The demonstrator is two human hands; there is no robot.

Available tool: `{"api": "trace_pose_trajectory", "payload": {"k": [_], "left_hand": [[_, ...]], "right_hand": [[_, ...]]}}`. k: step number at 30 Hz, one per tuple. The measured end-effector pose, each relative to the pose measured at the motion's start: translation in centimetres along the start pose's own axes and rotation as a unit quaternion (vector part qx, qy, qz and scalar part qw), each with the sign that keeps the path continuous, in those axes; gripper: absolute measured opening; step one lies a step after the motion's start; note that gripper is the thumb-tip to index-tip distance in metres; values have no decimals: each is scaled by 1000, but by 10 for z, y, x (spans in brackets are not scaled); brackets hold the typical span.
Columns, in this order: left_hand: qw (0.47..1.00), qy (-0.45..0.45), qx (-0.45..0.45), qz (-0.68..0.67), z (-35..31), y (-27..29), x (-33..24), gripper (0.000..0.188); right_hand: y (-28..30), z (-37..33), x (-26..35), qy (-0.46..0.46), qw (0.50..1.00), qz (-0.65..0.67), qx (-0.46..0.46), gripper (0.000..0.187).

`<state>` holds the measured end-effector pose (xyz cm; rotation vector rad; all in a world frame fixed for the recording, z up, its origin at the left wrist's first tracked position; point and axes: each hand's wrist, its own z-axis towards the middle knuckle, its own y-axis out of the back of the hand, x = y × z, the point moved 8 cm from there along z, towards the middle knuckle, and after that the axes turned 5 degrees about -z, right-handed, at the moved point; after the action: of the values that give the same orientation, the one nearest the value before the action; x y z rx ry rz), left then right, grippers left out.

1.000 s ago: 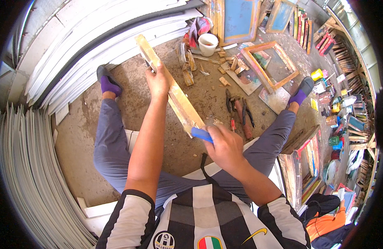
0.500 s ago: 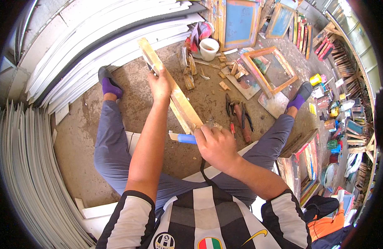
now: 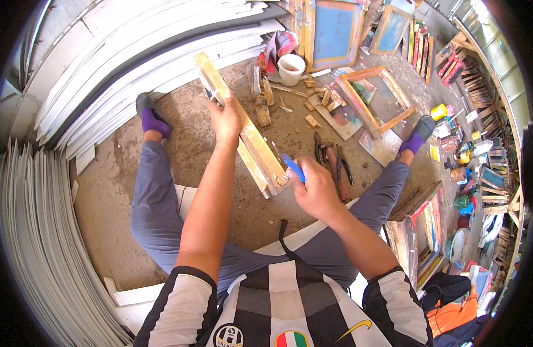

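Two hands on the job: left hand [image 3: 227, 118] grips the wood strip [image 3: 243, 136] around its upper-middle, fingers wrapped shut over the edge, and a small metal piece shows at 11 o'clock of that hand, too small to identify. Right hand [image 3: 315, 191] is closed on a blue-handled tool [image 3: 293, 168], handle poking out at 11 o'clock from the fist; the tip is at the strip's near end.

Strip runs from 11 o'clock (far end, toward the white panels [image 3: 139, 58]) down to 5 o'clock, near end just beside the right fingers [image 3: 295, 176], touching or almost – can't tell.

My take on doing this step well: keep the left grip firm and the strip steady above the floor [image 3: 180, 133], work the tool tip at the end corner with short controlled strokes, push away from the left hand and the legs. A slip would head toward the left forearm, so keep the angle low.

Pliers [image 3: 330, 162] lie on the floor at 1 o'clock of the right hand, apart from it. White cup [image 3: 291, 68] and wood frame [image 3: 373, 99] sit further out.
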<state>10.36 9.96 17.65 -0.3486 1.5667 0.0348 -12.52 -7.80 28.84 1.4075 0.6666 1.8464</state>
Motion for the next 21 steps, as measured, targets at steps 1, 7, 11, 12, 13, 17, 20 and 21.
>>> {"api": "trace_pose_trajectory", "payload": {"k": [1, 7, 11, 12, 13, 17, 20, 21], "left_hand": [[1000, 4, 3, -5, 0, 1, 1, 61], [999, 26, -19, 28, -10, 1, -10, 64], [1000, 20, 0, 16, -8, 0, -11, 67], [1000, 17, 8, 16, -8, 0, -11, 67], [1000, 14, 15, 15, -8, 1, -12, 68], [999, 33, -5, 24, -8, 6, -10, 67], [999, 36, -7, 29, -11, 4, -14, 67], [999, 38, -6, 27, -13, 3, -16, 67]], "right_hand": [[-1, 0, -6, -29, 999, 42, 14, 19], [6, -8, -5, -49, 992, 119, -16, 25], [0, -17, 5, -12, 998, 48, -43, 26], [-4, -19, 2, -11, 998, 40, -52, 26], [-6, -18, -2, -26, 997, 44, -49, 25], [-17, -17, -20, -95, 987, 120, -40, 20], [-27, -15, -43, -170, 963, 207, -21, 15], [-30, -14, -50, -198, 952, 234, -13, 13]]}}
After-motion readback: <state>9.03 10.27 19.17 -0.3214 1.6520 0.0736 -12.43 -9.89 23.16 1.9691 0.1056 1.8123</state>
